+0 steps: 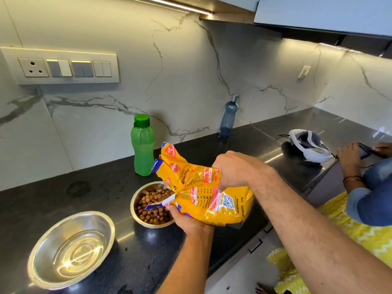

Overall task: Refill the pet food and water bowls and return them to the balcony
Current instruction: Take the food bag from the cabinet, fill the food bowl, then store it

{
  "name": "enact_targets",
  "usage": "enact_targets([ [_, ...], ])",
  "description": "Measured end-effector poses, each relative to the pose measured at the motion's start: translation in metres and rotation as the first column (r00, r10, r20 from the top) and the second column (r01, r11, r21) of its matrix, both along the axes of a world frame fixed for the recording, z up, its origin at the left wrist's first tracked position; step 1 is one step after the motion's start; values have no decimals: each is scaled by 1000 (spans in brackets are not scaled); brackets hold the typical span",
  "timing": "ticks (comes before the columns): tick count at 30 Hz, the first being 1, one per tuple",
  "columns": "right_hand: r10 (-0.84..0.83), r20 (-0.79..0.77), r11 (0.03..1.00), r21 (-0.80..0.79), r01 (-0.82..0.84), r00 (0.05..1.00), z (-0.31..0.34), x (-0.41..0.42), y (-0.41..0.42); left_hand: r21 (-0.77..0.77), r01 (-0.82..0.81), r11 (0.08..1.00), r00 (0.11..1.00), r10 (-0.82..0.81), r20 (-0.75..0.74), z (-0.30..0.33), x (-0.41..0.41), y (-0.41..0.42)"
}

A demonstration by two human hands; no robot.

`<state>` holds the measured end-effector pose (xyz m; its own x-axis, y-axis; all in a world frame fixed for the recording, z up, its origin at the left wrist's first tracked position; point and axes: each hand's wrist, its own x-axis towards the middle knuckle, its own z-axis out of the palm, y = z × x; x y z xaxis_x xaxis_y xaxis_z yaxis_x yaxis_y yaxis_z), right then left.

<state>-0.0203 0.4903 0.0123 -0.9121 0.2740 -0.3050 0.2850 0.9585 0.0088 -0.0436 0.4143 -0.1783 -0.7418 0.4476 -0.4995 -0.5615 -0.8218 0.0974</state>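
Black counter (110,179), two steel bowls, kibble bowl (148,205), seemingly empty bowl (72,249), left hand (186,219) and right hand (235,170) clutching one food bag (203,187)

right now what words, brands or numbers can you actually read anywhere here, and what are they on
"WALTHAM": on the yellow pet food bag, near its folded top.
"New & Improved": on the bag's torn top flap, partly creased.
"20%" and "10%": in a red panel on the bag, just left of the right hand.
QR code and the dense print beside it: too small to read.
Green bottle, grey bottle, switch panel: no readable text.
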Motion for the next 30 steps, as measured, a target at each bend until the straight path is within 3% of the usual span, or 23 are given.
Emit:
enact_targets([
  [21,18,-21,1000,9,-18,1000,-2,4,-1,-3,-40,999,999,39,-26,-3,3,0],
  [30,15,-28,1000,0,-15,1000,0,4,-3,-26,19,999,999,-20,-36,-2,-1,-2],
])
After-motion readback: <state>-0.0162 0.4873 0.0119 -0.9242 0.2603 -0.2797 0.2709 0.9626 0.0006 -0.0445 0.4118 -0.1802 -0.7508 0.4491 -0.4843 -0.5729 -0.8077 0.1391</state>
